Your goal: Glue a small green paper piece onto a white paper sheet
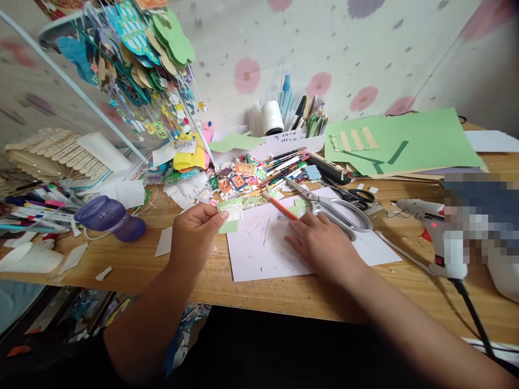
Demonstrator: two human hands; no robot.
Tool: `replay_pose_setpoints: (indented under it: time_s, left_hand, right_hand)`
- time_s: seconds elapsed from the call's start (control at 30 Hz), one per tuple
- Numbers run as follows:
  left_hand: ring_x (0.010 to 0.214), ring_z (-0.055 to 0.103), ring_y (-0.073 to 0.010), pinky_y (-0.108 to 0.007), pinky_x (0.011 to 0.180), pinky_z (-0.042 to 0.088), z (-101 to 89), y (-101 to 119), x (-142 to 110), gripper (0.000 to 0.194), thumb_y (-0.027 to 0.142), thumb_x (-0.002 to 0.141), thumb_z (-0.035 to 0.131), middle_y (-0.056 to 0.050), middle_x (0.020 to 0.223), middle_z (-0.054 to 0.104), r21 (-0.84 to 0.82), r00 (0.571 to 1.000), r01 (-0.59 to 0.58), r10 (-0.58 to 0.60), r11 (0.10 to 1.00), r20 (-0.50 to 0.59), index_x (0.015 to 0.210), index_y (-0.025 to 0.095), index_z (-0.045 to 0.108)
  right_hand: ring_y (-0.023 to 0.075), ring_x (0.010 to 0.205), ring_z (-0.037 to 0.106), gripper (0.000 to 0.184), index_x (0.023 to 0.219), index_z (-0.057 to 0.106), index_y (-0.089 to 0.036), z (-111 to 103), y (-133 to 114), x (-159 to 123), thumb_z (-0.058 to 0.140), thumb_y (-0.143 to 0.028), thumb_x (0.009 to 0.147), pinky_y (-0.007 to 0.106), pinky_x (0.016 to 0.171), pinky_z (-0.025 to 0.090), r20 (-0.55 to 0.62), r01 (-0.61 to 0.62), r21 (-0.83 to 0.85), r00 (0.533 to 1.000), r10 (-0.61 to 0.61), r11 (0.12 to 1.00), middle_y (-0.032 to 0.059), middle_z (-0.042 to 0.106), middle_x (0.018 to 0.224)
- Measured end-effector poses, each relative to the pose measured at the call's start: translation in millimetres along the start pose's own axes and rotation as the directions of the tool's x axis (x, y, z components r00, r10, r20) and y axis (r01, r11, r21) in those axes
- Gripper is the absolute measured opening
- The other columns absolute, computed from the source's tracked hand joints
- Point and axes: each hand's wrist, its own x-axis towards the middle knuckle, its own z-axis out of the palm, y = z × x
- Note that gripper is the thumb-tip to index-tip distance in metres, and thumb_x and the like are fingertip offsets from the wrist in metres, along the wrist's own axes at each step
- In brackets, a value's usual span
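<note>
My left hand point(194, 232) pinches a small green paper piece point(229, 215) with a white patch on it, held just above the left edge of a white sheet point(263, 254) on the wooden table. My right hand point(320, 243) lies flat on that sheet, palm down, fingers apart, holding nothing. Right behind its fingers lie an orange pencil point(283, 208) and grey-handled scissors point(336, 209). Small green scraps point(298, 205) sit on the sheet near the pencil.
A white glue gun point(430, 227) with a black cord lies at the right. Green paper sheets point(405, 143) lie at the back right, black scissors point(357, 195) before them. Coloured pens point(284, 162), paper squares point(237, 178), a purple bottle point(109, 216), hanging paper decorations point(141, 59).
</note>
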Motion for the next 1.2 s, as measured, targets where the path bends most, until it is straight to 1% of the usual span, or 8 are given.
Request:
replay_pose_setpoints:
  time_s: [0.23, 0.4, 0.57, 0.73, 0.8, 0.97, 1.07, 1.2]
  left_hand:
    - [0.061, 0.057, -0.0101, -0.023, 0.061, 0.048, -40.4, 13.4, 4.8, 0.018, 0.021, 0.059, 0.078, 0.004, 0.059, 0.060, -0.364, 0.986, 0.095, -0.138, 0.927, -0.095, 0.058, 0.017, 0.060]
    - [0.068, 0.066, -0.0148, -0.029, 0.063, 0.057, -99.4, 13.4, 19.6, 0.026, 0.014, 0.052, 0.079, 0.002, 0.068, 0.068, -0.456, 0.908, -0.015, -0.179, 0.890, -0.379, 0.059, 0.016, 0.055]
    - [0.062, 0.065, -0.0147, -0.030, 0.059, 0.057, -132.4, 2.1, 21.1, 0.026, 0.007, 0.051, 0.075, 0.003, 0.063, 0.066, -0.420, 0.826, -0.073, -0.181, 0.905, -0.534, 0.063, 0.015, 0.054]
    - [0.063, 0.064, -0.0129, -0.030, 0.066, 0.057, -103.3, -0.1, 16.9, 0.026, 0.010, 0.053, 0.078, 0.003, 0.061, 0.065, -0.401, 0.895, -0.080, -0.112, 0.913, -0.432, 0.061, 0.015, 0.053]
    - [0.061, 0.061, -0.0118, -0.029, 0.065, 0.055, -86.4, 1.7, 16.6, 0.025, 0.013, 0.054, 0.078, 0.003, 0.058, 0.063, -0.402, 0.922, -0.110, -0.058, 0.909, -0.383, 0.060, 0.015, 0.054]
    - [0.051, 0.049, -0.0074, -0.021, 0.054, 0.043, -54.2, 0.1, 15.2, 0.018, 0.017, 0.058, 0.077, 0.005, 0.049, 0.054, -0.321, 0.956, -0.107, 0.009, 0.941, -0.292, 0.057, 0.015, 0.059]
    - [0.053, 0.048, -0.0070, -0.020, 0.055, 0.040, -40.8, -0.8, 12.0, 0.017, 0.017, 0.060, 0.076, 0.005, 0.050, 0.052, -0.313, 0.974, -0.087, 0.015, 0.946, -0.226, 0.055, 0.015, 0.060]
    - [0.053, 0.047, -0.0081, -0.022, 0.055, 0.038, -24.6, 5.2, 5.6, 0.019, 0.019, 0.063, 0.075, 0.005, 0.049, 0.049, -0.303, 0.991, -0.088, 0.051, 0.949, -0.127, 0.054, 0.016, 0.059]
  right_hand:
    - [0.0341, 0.091, 0.062, 0.017, 0.092, 0.070, -0.013, 10.7, -8.1, 14.2, 0.057, -0.023, 0.087, 0.044, 0.073, 0.050, -0.027, -0.061, -0.011, 0.998, 0.061, 0.998, 0.0176, 0.064, 0.094]
    - [0.0260, 0.083, 0.064, 0.012, 0.075, 0.067, -0.019, 6.8, 4.8, 2.5, 0.058, -0.025, 0.082, 0.038, 0.074, 0.050, -0.193, -0.042, 0.315, 0.975, 0.107, 0.948, 0.0109, 0.067, 0.093]
    - [0.0190, 0.054, 0.057, 0.026, 0.071, 0.062, -0.022, -14.2, 15.5, -24.3, 0.063, -0.048, 0.075, 0.030, 0.050, 0.042, 0.043, -0.308, 0.692, 0.921, 0.388, 0.653, 0.0019, 0.063, 0.063]
    - [0.0170, 0.047, 0.054, 0.028, 0.065, 0.045, -0.025, -11.9, -11.7, -20.2, 0.062, -0.046, 0.072, 0.030, 0.046, 0.044, 0.208, -0.319, 0.925, 0.880, 0.427, 0.206, -0.0025, 0.053, 0.054]
    - [0.0173, 0.046, 0.053, 0.028, 0.063, 0.043, -0.025, -4.6, -24.2, -13.1, 0.059, -0.045, 0.075, 0.031, 0.047, 0.043, 0.167, -0.342, 0.883, 0.870, 0.464, 0.323, -0.0027, 0.050, 0.052]
    - [0.0234, 0.065, 0.062, 0.026, 0.083, 0.062, -0.019, 4.2, -31.9, -13.3, 0.057, -0.044, 0.083, 0.036, 0.060, 0.046, -0.070, -0.256, 0.380, 0.950, 0.303, 0.889, 0.0093, 0.066, 0.085]
    - [0.0221, 0.064, 0.063, 0.030, 0.100, 0.066, -0.017, -1.8, -17.5, -27.2, 0.058, -0.041, 0.085, 0.035, 0.056, 0.046, -0.131, -0.190, 0.286, 0.963, 0.235, 0.939, 0.0102, 0.065, 0.093]
    - [0.0170, 0.060, 0.060, 0.017, 0.085, 0.069, -0.022, -21.2, 5.0, -42.3, 0.058, -0.034, 0.088, 0.030, 0.055, 0.045, -0.256, -0.064, 0.514, 0.940, 0.225, 0.855, 0.0034, 0.063, 0.073]
